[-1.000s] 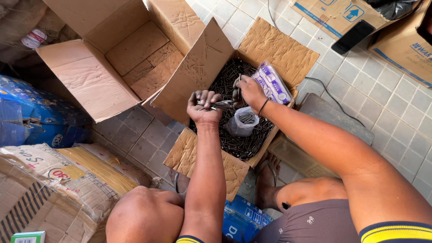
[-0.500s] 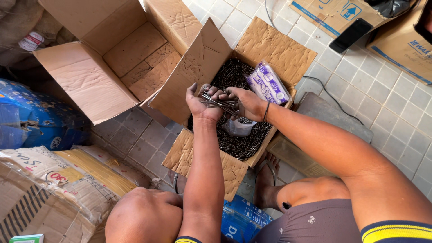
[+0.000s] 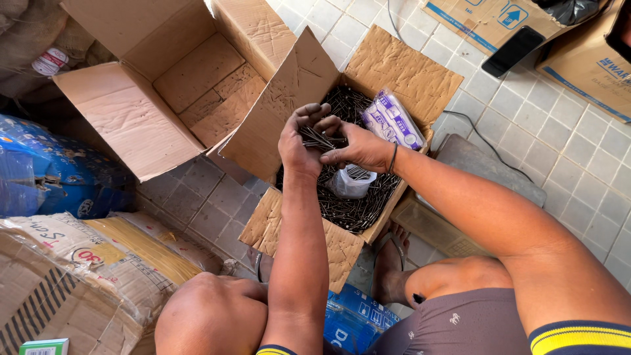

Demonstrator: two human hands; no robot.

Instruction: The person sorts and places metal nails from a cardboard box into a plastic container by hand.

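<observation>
Tiled floor (image 3: pixel 559 141); purple-white packet (image 3: pixel 394 120) in nail carton (image 3: pixel 394 66).

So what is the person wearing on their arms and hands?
No gloves: both hands are bare. The right hand has a thin dark band round its wrist. The left hand wears nothing. Dark sleeve edges with yellow stripes show at the shoulders.

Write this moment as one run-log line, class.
left hand: grip shut on bundle of nails | right hand: touching bundle | below: nail box, clear bag | beside: purple-white pack
</observation>
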